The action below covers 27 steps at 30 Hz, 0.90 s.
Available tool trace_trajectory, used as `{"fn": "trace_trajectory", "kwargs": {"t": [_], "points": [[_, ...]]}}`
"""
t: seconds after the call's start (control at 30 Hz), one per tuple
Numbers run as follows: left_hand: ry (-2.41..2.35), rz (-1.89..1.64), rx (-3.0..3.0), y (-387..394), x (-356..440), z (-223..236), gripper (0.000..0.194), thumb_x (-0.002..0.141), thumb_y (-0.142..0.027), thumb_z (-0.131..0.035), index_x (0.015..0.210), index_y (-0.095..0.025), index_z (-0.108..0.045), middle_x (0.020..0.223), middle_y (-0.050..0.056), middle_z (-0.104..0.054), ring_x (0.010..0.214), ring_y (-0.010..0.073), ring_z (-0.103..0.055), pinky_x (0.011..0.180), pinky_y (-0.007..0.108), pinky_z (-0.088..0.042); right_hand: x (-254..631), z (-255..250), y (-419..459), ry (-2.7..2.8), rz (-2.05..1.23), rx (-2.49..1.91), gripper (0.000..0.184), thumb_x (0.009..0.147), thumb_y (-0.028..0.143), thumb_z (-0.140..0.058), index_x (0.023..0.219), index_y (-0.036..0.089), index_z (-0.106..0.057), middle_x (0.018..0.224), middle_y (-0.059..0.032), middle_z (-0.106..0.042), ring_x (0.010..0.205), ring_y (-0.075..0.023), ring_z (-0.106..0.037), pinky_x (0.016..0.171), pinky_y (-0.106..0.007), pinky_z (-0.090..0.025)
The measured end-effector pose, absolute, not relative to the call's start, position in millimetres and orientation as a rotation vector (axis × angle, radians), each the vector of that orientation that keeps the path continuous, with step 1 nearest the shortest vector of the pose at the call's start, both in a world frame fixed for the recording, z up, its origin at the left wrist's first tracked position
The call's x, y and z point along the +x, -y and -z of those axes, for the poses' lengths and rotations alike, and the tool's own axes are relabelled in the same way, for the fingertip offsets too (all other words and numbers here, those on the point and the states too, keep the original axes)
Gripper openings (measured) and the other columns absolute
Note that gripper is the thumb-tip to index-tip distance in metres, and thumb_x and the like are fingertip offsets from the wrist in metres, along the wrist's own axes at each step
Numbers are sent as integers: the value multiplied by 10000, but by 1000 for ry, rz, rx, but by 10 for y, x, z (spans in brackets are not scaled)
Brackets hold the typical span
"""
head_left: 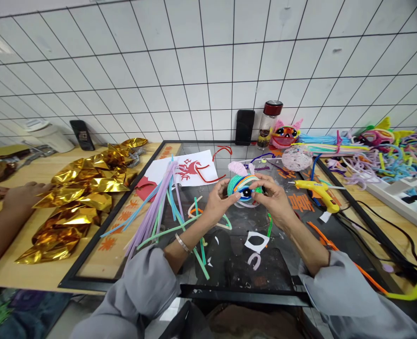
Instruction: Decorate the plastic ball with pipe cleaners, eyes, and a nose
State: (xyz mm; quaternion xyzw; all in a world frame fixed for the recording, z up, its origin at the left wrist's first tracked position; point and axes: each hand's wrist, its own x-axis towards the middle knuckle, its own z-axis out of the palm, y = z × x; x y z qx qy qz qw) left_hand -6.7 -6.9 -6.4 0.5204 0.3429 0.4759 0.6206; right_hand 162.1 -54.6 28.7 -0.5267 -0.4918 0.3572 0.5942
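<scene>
Both my hands hold a small round pipe-cleaner figure [244, 186] of teal, blue and orange coils with a dark eye on its front and a pink ear on top. My left hand [218, 201] grips its left side with fingers closed. My right hand [272, 197] pinches its right side near the eye. The figure hovers over a black glass mat [229, 263]. Loose pipe cleaners [159, 207] in purple, blue and green lie to the left of my hands. White and black cut paper shapes [257, 241] lie below them.
A yellow glue gun [317, 190] lies at right with a black cord. Gold foil [77, 197] is piled at left, by another person's hand [18, 197]. Red paper cutout sheet [187, 169], jar [269, 123], phone [244, 127] and heaps of colourful pipe cleaners [378, 155] stand behind.
</scene>
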Motion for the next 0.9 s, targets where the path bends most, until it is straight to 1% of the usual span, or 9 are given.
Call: {"fn": "trace_trajectory", "kwargs": {"t": [0.47,0.9], "points": [[-797,-1090,1193,71,-64,53,680,614,-433,-901,1157,-169,-587,1185,114,-687,1091,258,-650,1005,405,-499,1639,-273,541,1152,-837,-1214,137,592,280,-749,725,247,-744,1219,-77,-613,1345,-327,-475,1086,-460,-361],[-770,-1105,1196,74,-58,49,658,618,-423,-903,1144,-167,-603,1180,111,-694,1075,251,-653,1005,402,-501,1645,-261,543,1170,-836,-1207,140,609,287,-746,745,255,-747,1226,-77,-609,1343,-330,-475,1072,-467,-381]]}}
